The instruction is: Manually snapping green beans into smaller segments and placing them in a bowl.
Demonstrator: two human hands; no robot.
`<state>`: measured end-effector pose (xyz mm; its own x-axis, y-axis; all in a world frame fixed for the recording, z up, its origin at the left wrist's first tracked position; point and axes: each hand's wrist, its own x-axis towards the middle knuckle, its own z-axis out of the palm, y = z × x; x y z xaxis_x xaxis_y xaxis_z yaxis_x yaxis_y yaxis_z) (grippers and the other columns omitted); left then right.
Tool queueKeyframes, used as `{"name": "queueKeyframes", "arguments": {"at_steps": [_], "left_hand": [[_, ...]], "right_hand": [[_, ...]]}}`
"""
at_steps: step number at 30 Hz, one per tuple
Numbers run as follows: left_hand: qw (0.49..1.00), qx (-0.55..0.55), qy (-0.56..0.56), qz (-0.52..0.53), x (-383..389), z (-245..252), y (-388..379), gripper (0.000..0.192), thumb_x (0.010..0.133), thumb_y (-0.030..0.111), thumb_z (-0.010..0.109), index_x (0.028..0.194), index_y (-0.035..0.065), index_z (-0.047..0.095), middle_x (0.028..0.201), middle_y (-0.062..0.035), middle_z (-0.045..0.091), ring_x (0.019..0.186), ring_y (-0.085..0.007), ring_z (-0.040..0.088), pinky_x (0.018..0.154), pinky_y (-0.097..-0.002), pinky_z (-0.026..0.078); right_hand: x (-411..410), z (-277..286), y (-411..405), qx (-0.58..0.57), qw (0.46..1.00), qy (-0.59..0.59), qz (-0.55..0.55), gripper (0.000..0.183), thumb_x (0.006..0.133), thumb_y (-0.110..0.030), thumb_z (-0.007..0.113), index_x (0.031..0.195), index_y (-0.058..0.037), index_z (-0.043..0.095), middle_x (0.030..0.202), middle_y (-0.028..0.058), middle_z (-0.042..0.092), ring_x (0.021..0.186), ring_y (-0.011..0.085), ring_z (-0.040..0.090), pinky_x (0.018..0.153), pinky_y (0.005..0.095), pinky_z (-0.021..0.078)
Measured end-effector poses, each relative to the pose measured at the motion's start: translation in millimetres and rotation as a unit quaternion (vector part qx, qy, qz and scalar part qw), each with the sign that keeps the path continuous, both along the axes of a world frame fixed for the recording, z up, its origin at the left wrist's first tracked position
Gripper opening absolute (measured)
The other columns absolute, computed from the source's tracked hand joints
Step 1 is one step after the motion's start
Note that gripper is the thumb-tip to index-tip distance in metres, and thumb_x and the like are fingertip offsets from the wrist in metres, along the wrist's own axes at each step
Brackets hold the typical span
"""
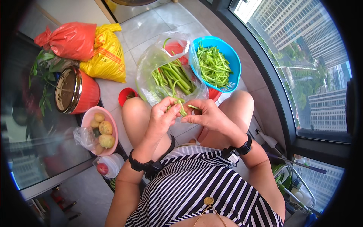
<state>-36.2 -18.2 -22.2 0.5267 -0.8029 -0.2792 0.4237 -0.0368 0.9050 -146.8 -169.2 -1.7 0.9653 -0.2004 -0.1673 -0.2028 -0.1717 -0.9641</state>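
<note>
Between my knees, my left hand [166,113] pinches a green vegetable stem [181,108] with its thumb and fingers. Close beside it on the right, my right hand [202,114] has a short stem piece [194,107] held against its curled fingers, its thumb near the lower end of the other stem. Just beyond the hands lies an open clear plastic bag [144,76] with long green stems [177,76] inside. A blue plastic basket [237,72] to its right is filled with cut green stem pieces [214,66]. Part of a red container [214,94] shows beneath the basket.
A small red cup [123,96] stands by my left knee. Further left are a pink bowl [114,122] of round produce, a red pot [89,90] with a plant, and tied red [75,41] and yellow [109,56] plastic bags. A window frame [266,59] curves along the right.
</note>
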Motion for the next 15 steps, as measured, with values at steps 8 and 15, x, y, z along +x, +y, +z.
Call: {"name": "queueKeyframes", "arguments": {"at_steps": [8,15], "left_hand": [[0.996,0.020,-0.088,0.017,0.2,-4.9,-5.3,0.013,0.091,0.016,0.059,0.092,0.0039,0.059,0.072,0.0024,0.053,0.051,0.0005,0.038,0.044,-0.0157,0.029],[0.996,-0.019,0.090,-0.003,7.8,2.0,-4.0,0.013,0.091,0.015,0.058,0.097,0.0034,0.057,0.071,0.0016,0.049,0.051,0.0000,0.034,0.044,-0.0136,0.027]], "right_hand": [[0.0,-7.0,-1.4,0.011,0.998,-0.066,-0.020,0.019,0.087,-0.017,0.065,0.083,0.0015,0.064,0.064,0.0009,0.057,0.056,0.0076,0.046,0.049,0.0263,0.0366],[1.9,-6.0,-11.3,0.319,0.945,0.068,-0.026,0.024,0.091,-0.025,0.060,0.086,-0.0023,0.067,0.068,0.0020,0.063,0.048,0.0012,0.037,0.042,0.0183,0.0271]]}}
